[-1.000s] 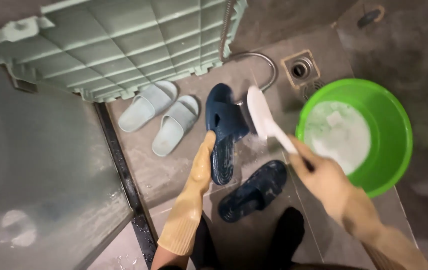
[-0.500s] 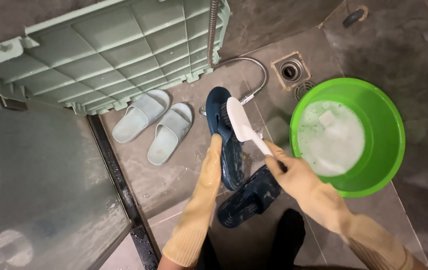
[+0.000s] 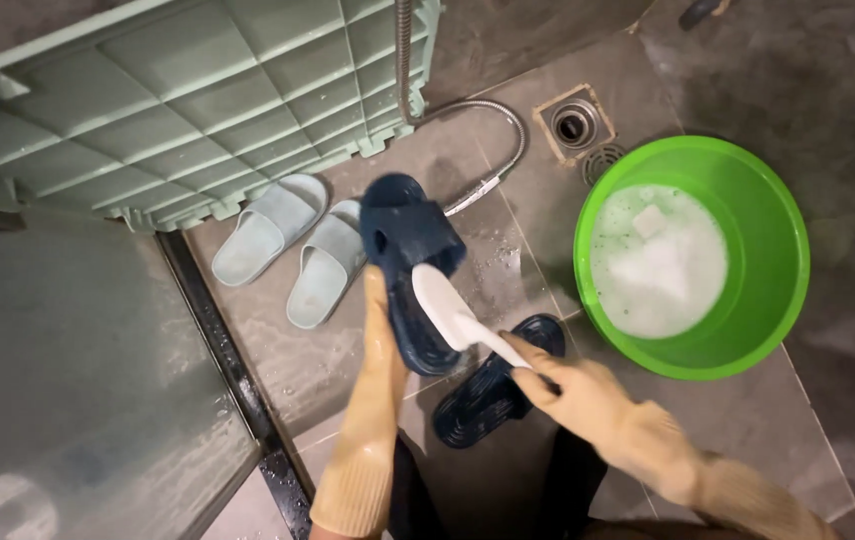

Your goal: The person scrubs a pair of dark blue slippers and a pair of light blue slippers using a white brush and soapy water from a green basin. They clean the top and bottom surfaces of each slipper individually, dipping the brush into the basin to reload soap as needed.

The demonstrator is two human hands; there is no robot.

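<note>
The left hand (image 3: 380, 345), in a long tan rubber glove, holds a dark blue slipper (image 3: 410, 265) up off the floor, near the middle of the view; its fingers seem to wrap the slipper's edge from behind, though they are mostly hidden and I cannot tell how tightly. The right hand (image 3: 588, 395), gloved the same, has its fingers curled around the handle of a white brush (image 3: 445, 308), whose head lies against the slipper's sole. A second dark blue slipper (image 3: 493, 385) lies on the wet floor (image 3: 828, 120) just beneath the brush handle. At three o'clock sits a green basin (image 3: 783, 240) of soapy water. At nine o'clock lie two pale green slippers (image 3: 293, 245), beside a pale green grid panel (image 3: 198, 90). At one o'clock is a floor drain (image 3: 575, 123).
</note>
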